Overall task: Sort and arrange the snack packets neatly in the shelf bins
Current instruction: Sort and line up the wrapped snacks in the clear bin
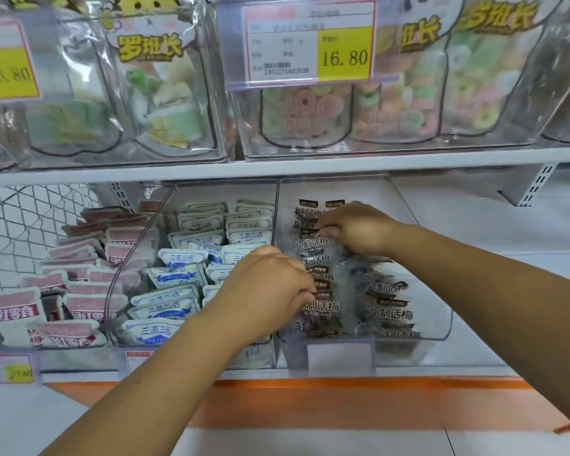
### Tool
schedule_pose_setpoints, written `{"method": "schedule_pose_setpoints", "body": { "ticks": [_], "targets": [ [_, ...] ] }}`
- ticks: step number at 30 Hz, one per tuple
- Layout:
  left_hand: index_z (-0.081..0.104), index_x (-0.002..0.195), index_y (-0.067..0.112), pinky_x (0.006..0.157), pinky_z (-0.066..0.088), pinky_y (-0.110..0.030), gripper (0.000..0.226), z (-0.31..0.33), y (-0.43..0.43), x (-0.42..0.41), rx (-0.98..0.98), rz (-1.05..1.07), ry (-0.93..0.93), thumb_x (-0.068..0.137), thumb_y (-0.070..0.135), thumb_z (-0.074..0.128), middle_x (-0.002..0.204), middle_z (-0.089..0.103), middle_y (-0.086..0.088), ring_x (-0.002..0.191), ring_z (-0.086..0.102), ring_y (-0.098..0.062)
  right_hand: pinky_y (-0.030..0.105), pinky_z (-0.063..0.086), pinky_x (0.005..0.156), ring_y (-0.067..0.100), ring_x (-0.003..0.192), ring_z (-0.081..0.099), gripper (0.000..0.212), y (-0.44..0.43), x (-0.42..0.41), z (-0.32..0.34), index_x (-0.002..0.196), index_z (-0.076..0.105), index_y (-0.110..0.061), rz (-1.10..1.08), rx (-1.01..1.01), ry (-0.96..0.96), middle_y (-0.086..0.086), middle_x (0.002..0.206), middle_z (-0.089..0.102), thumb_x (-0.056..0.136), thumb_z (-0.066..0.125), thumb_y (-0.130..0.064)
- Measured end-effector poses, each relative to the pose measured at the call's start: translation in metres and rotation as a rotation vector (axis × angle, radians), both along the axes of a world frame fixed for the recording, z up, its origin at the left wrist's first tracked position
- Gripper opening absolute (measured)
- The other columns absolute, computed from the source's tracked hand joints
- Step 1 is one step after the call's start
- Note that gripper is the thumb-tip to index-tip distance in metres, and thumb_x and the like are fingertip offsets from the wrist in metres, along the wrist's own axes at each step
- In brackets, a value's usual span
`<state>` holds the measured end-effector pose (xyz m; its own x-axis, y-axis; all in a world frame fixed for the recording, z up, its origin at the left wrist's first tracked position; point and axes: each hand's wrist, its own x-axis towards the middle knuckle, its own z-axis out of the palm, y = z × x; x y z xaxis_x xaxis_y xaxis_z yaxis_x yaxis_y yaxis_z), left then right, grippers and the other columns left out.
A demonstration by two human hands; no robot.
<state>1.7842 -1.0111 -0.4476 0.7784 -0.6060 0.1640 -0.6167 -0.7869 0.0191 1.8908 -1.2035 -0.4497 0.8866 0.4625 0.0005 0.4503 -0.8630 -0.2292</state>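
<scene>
Task item: dark plum packets (389, 312), in rows inside the clear right bin (441, 324), at the front edge of the lower shelf (474, 366).
Left hand (270, 287): fingers curled round the near end of one row, grasping packets.
Right hand (356, 228): fingers curled on that row's far end, grasping packets.
Middle bin: blue-and-white packets (178, 274), stacked.
Left bin: pink packets (79, 304).
</scene>
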Motion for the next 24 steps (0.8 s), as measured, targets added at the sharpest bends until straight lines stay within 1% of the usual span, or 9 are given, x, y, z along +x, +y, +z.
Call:
{"method": "schedule_pose_setpoints", "body": {
  "ticks": [2, 5, 9, 11, 14, 16, 18, 22, 24],
  "targets": [
    [0.07, 0.102, 0.032, 0.098, 0.03, -0.024, 0.023, -0.004, -0.007, 0.0, -0.006, 0.068, -0.043, 0.095, 0.042, 0.051, 0.099, 0.067, 0.015, 0.093, 0.056, -0.009, 0.032, 0.04, 0.088, 0.021, 0.111, 0.053, 0.03, 0.002, 0.0, -0.002, 0.124, 0.06, -0.021, -0.004, -0.04, 0.062, 0.004, 0.128, 0.059, 0.101, 0.043, -0.031],
    [0.069, 0.103, 0.031, 0.099, 0.031, -0.027, 0.016, -0.006, -0.016, 0.001, 0.012, 0.143, -0.048, 0.093, 0.036, 0.056, 0.102, 0.067, 0.013, 0.095, 0.056, -0.011, 0.032, 0.035, 0.103, 0.024, 0.13, 0.044, 0.04, 0.001, -0.003, 0.004, 0.139, 0.048, -0.022, 0.028, -0.117, 0.166, 0.004, 0.145, 0.046, 0.101, 0.046, -0.032],
    [0.058, 0.118, 0.038, 0.102, 0.028, -0.029, 0.032, 0.0, -0.02, 0.005, 0.027, 0.099, 0.01, 0.087, 0.037, 0.063, 0.12, 0.057, 0.016, 0.112, 0.049, -0.01, 0.022, 0.041, 0.086, 0.013, 0.106, 0.057, 0.027, -0.039, -0.016, 0.044, 0.121, 0.063, -0.028, -0.055, 0.095, 0.092, -0.004, 0.127, 0.061, 0.094, 0.059, -0.024],
    [0.05, 0.126, 0.04, 0.103, 0.032, -0.029, 0.045, 0.009, -0.025, 0.007, -0.031, 0.053, 0.101, 0.084, 0.048, 0.064, 0.125, 0.047, 0.015, 0.118, 0.039, -0.008, 0.021, 0.039, 0.087, 0.01, 0.106, 0.053, 0.024, -0.063, -0.02, 0.058, 0.115, 0.063, -0.034, -0.097, 0.026, 0.041, -0.007, 0.124, 0.06, 0.092, 0.062, -0.026],
    [0.039, 0.14, 0.034, 0.108, 0.033, -0.032, 0.07, 0.019, -0.034, 0.017, 0.022, 0.023, 0.174, 0.08, 0.061, 0.062, 0.143, 0.035, 0.013, 0.131, 0.031, -0.011, 0.028, 0.033, 0.105, 0.015, 0.128, 0.041, 0.053, -0.071, -0.019, 0.057, 0.13, 0.052, -0.039, -0.134, -0.131, 0.162, -0.007, 0.141, 0.046, 0.081, 0.072, -0.045],
    [0.038, 0.143, 0.03, 0.109, 0.032, -0.038, 0.071, 0.018, -0.038, 0.026, 0.145, 0.058, 0.184, 0.083, 0.06, 0.06, 0.153, 0.029, 0.007, 0.136, 0.033, -0.018, 0.035, 0.031, 0.11, 0.019, 0.134, 0.036, 0.079, -0.062, -0.019, 0.049, 0.139, 0.041, -0.038, -0.118, -0.184, 0.285, -0.007, 0.149, 0.036, 0.07, 0.077, -0.054],
    [0.042, 0.14, 0.029, 0.103, 0.039, -0.041, 0.065, 0.013, -0.039, 0.036, 0.253, 0.092, 0.172, 0.084, 0.059, 0.057, 0.15, 0.037, 0.003, 0.131, 0.043, -0.023, 0.038, 0.034, 0.108, 0.021, 0.134, 0.037, 0.087, -0.054, -0.015, 0.039, 0.143, 0.035, -0.038, -0.089, -0.254, 0.306, -0.007, 0.152, 0.033, 0.069, 0.077, -0.056],
    [0.045, 0.135, 0.027, 0.096, 0.045, -0.041, 0.063, 0.01, -0.041, 0.05, 0.346, 0.132, 0.134, 0.083, 0.06, 0.058, 0.139, 0.05, 0.003, 0.122, 0.051, -0.022, 0.031, 0.032, 0.094, 0.02, 0.123, 0.044, 0.059, -0.049, -0.01, 0.036, 0.129, 0.047, -0.037, -0.163, -0.313, 0.185, -0.007, 0.14, 0.047, 0.078, 0.069, -0.055],
    [0.043, 0.139, 0.028, 0.1, 0.042, -0.039, 0.07, 0.018, -0.043, 0.053, 0.294, 0.123, 0.253, 0.081, 0.067, 0.055, 0.142, 0.048, 0.004, 0.125, 0.049, -0.022, 0.032, 0.036, 0.092, 0.017, 0.114, 0.046, 0.055, -0.052, -0.005, 0.039, 0.124, 0.051, -0.035, -0.122, -0.318, 0.281, -0.007, 0.133, 0.049, 0.077, 0.069, -0.058]
  ]
}}
